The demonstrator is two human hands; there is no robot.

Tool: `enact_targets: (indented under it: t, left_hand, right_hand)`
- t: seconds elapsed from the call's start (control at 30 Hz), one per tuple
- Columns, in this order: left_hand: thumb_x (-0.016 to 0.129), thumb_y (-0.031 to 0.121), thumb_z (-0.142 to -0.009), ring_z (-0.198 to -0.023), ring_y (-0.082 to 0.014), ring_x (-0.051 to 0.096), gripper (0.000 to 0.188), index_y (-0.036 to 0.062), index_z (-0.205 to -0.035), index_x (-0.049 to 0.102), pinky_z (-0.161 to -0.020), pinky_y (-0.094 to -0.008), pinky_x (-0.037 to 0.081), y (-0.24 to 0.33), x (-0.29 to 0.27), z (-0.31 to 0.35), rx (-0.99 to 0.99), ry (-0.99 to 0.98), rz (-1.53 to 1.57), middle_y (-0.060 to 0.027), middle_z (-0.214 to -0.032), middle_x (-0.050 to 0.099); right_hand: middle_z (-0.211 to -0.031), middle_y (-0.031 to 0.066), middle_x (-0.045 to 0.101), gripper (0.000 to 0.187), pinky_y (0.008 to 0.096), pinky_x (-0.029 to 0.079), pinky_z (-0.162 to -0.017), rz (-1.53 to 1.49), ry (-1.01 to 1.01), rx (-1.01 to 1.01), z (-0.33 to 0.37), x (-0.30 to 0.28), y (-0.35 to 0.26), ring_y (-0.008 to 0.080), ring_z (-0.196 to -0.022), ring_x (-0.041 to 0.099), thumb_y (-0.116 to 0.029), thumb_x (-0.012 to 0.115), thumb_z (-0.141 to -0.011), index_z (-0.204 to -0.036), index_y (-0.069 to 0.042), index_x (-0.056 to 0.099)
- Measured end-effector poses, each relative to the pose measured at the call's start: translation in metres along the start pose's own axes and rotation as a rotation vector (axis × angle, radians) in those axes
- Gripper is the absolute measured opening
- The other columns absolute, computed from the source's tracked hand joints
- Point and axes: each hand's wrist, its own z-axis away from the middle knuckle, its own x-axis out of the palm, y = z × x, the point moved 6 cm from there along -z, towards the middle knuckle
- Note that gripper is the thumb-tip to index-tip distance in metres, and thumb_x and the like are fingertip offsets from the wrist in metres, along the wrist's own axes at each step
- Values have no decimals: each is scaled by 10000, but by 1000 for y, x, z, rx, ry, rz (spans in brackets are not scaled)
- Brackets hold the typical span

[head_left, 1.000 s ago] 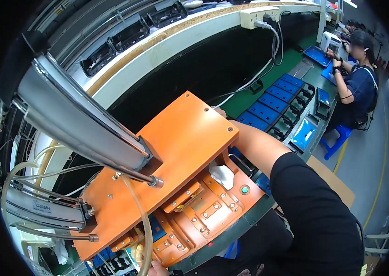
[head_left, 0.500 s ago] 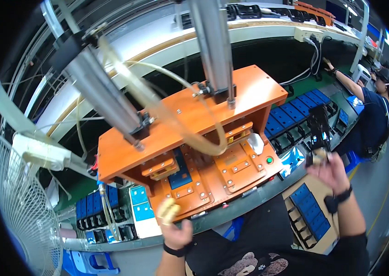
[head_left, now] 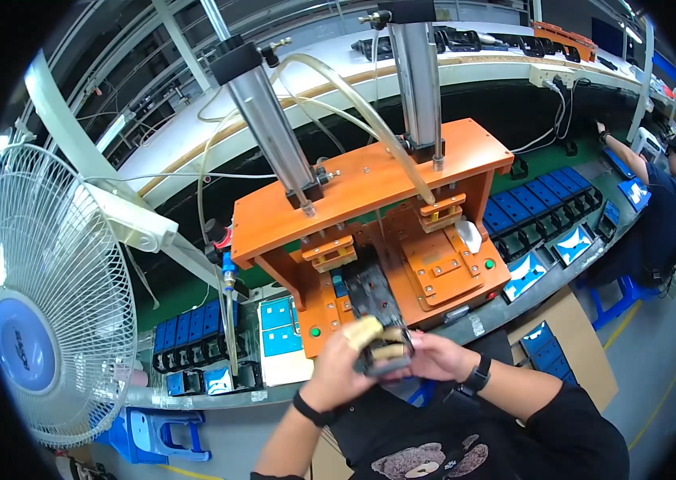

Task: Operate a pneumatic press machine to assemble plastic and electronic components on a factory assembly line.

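My left hand (head_left: 339,366), with pale yellow coverings on its fingers, is closed on the near end of a long black plastic frame (head_left: 373,293). From the other side my right hand (head_left: 437,357) grips the same end, its fingers partly hidden. The frame is tilted, and its far end reaches over the left station of an orange two-cylinder press (head_left: 370,190). A bit of blue panel (head_left: 339,283) shows beside the frame under the left press head. The right station (head_left: 442,270) holds a flat orange fixture.
Rows of blue-topped black frames stand on the bench to the right (head_left: 542,200) and left (head_left: 192,330). A white fan (head_left: 58,296) is at far left. Blue panels (head_left: 279,326) lie beside the press. A co-worker (head_left: 648,184) works at right. A cardboard sheet (head_left: 582,332) lies below.
My right hand has come in from the right with the black frame. My left hand has moved right and now holds it too. The view has shifted left.
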Motion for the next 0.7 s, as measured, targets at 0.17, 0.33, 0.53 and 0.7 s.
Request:
enact_targets:
  t: [0.17,0.33,0.53,0.7]
  left_hand:
    - [725,43,-664,-1181,-368,533,620,31,-1261,554,-1028,-409,425,-59,-31,-34,-124,-66,-115,-177,-1254,581]
    - [735,101,-693,-1150,-373,537,604,25,-1261,544,-1018,-410,430,-68,-26,-42,-132,-229,-152,-184,-1217,585]
    - [796,227,-704,-1141,-389,528,660,23,-1272,530,-989,-417,431,-70,-19,-44,-180,-385,-228,-207,-1238,564]
    - [777,297,-757,-1307,-368,424,713,18,-1342,480,-1106,-410,330,-65,-36,-15,-162,-64,-31,-215,-1377,464]
  right_hand:
    - [-1305,130,577,467,352,461,-959,313,217,-48,12,-24,-1,217,-1100,595,-266,438,-1016,-1420,-33,404]
    - [-1224,111,629,378,288,493,-876,411,406,-9,66,-54,20,157,-1007,621,-182,491,-1005,-1347,-21,500]
    - [-1192,85,650,342,269,494,-855,453,590,-13,101,-74,27,125,-974,624,-146,507,-994,-1312,-24,535]
    - [-1182,52,658,334,251,475,-858,689,516,56,88,-73,41,103,-962,608,-132,532,-984,-1299,-21,543]
